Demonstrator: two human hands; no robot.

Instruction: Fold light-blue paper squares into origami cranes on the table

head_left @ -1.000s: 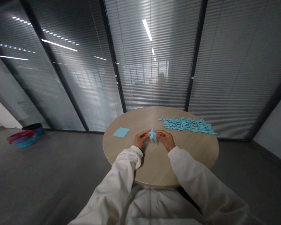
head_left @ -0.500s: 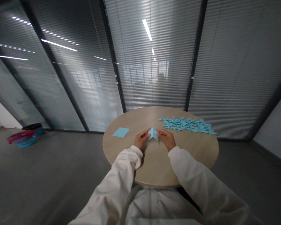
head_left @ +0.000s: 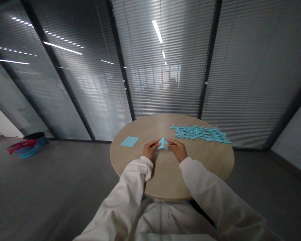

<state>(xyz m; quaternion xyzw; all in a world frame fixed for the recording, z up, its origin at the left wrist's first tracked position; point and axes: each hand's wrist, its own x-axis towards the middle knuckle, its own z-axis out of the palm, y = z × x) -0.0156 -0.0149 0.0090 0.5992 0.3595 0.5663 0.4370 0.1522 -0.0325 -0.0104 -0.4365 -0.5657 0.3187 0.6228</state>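
Observation:
A small folded piece of light-blue origami paper (head_left: 163,144) is held up over the middle of the round table, with a crease running down its centre. My left hand (head_left: 150,149) pinches its left edge between thumb and fingers. On the opposite edge, my right hand (head_left: 178,149) grips it the same way. Flat on the table to the left lies a square light-blue sheet or stack of paper (head_left: 129,141). Several folded blue paper cranes (head_left: 200,133) are set close together in rows at the back right.
The round wooden table (head_left: 170,180) stands against a glass partition with blinds (head_left: 163,93). On the floor at far left are a blue basket with a red liner (head_left: 25,149) and a dark-lined bin (head_left: 37,137).
The folded paper has flattened and its lower point has drawn up between my fingers. My right hand has shifted slightly to the left; the sheet and cranes have stayed put.

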